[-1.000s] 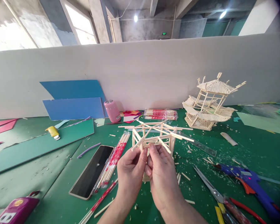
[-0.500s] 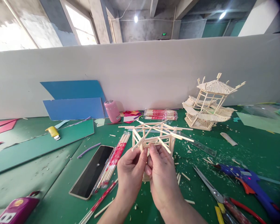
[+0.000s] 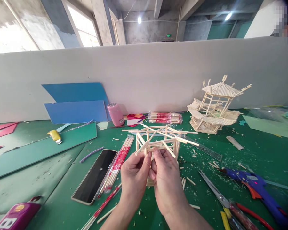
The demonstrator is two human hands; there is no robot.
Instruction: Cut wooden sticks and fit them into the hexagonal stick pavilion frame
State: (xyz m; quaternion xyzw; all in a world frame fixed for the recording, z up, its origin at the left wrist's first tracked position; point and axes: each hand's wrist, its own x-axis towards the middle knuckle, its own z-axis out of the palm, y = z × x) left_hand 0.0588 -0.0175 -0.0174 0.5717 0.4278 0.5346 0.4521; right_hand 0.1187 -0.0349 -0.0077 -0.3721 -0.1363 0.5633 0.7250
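Both left hand and right hand pinch the pale bamboo-stick lattice frame, fingers closed on its lower rail; frame is bare ribs, unclad, unlike the finished stick pavilion model.

**Two bare hands, no sleeves in view**

The left hand and right hand are uncovered: no gloves, rings or watch show. Both forearms are bare down to the frame's lower edge. The fingers look short-nailed, though the picture is too soft there to be sure.

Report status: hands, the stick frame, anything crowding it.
Left hand and right hand both pinching the stick frame, held above the green mat. Scissors and glue gun lie right, clear of it.
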